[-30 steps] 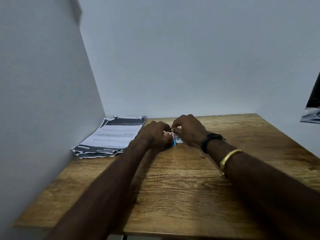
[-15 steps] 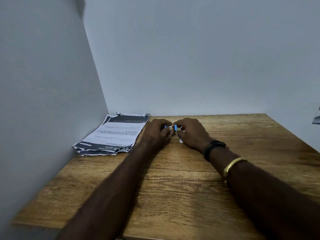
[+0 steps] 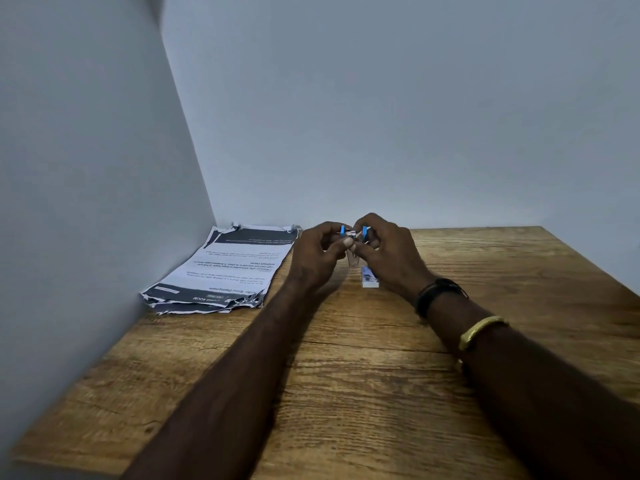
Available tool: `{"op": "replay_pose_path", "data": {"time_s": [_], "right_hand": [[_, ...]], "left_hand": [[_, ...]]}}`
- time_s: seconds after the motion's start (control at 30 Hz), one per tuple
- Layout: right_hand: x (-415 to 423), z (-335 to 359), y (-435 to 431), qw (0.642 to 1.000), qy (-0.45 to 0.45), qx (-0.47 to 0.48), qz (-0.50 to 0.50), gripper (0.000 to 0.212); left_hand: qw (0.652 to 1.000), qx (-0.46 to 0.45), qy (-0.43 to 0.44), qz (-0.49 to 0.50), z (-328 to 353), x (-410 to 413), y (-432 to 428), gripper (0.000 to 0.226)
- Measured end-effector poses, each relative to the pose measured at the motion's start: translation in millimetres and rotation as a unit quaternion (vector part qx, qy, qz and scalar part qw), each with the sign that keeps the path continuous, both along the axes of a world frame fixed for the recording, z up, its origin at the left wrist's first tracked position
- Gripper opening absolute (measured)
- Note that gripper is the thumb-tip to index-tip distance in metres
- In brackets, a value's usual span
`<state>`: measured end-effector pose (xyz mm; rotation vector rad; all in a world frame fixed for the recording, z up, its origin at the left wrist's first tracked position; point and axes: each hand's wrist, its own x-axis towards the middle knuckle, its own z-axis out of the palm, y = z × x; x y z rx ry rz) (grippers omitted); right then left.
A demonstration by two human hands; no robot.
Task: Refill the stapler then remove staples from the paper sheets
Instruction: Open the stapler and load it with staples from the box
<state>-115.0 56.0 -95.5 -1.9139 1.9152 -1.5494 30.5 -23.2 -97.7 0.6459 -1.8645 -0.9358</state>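
At far left, beside the grey side wall, a stack of paper sheets lies flat on the wooden table, pushed into the corner where the side wall meets the back wall. Sheet edges are ragged and the far corners are curled. The top sheet is printed, with dark bands at both ends and lines of text between. The stack sits just left of the left hand, apart from it.

Left hand: raised off the table, fingers curled, thumb and fingertips pinching the left end of the stapler.

Stapler: small, held in the air between the two hands, above the far middle of the table. Two blue parts show, one at each hand, with a pale metal piece between them. A pale narrow part hangs down below the fingers. Cannot tell whether the magazine is loaded.

Right hand: raised likewise, fingers curled, pinching the right end of the stapler.

Small white-and-blue box: lies on the table below the hands, just beside the heel of the right hand. Contents cannot be told.

Right wrist carries a black band, and a gold bangle sits further up the forearm.
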Motion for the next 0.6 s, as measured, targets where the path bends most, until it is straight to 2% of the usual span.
{"op": "replay_pose_path", "data": {"time_s": [0.23,0.5,0.6], "right_hand": [[-3.1,1.2,-1.9,0.998,-0.057,0.035,0.019,0.013],[-3.4,0.1,-4.9,0.997,-0.070,0.042,0.016,0.011],[-5.8,0.3,-4.7,0.995,-0.089,0.039,0.010,0.010]], "left_hand": [[1.000,0.019,-0.007,-0.003,-1.4,-0.3,-1.6,0.017],[0.999,0.035,-0.009,-0.002,-0.4,-5.3,-0.7,0.015],[0.997,0.072,0.028,-0.013,0.6,-3.1,-0.3,0.010]]}}
